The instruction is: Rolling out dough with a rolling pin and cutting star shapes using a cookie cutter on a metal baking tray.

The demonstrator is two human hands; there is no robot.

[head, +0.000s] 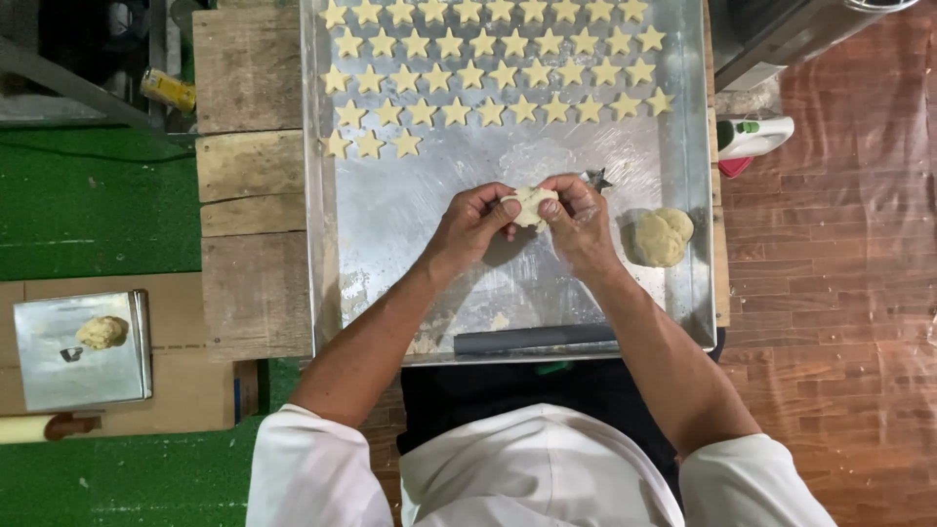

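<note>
Both hands meet over the middle of a large metal tray (390, 224). My left hand (473, 220) and my right hand (576, 217) pinch a small pale lump of dough (530, 205) between their fingers. A small metal star cutter (596, 179) pokes out behind my right hand; whether that hand holds it is unclear. Several rows of star-shaped dough pieces (488, 73) fill the far half of the tray. A bigger dough ball (661, 235) rests on the tray to the right of my right hand.
A dark rolling rod (532, 339) lies along the tray's near edge. The tray sits on wooden planks (249, 166). A small metal tray (83, 351) with a dough lump stands at the left on cardboard, a rolling pin (39, 427) below it. A white-and-green bottle (756, 135) lies at the right.
</note>
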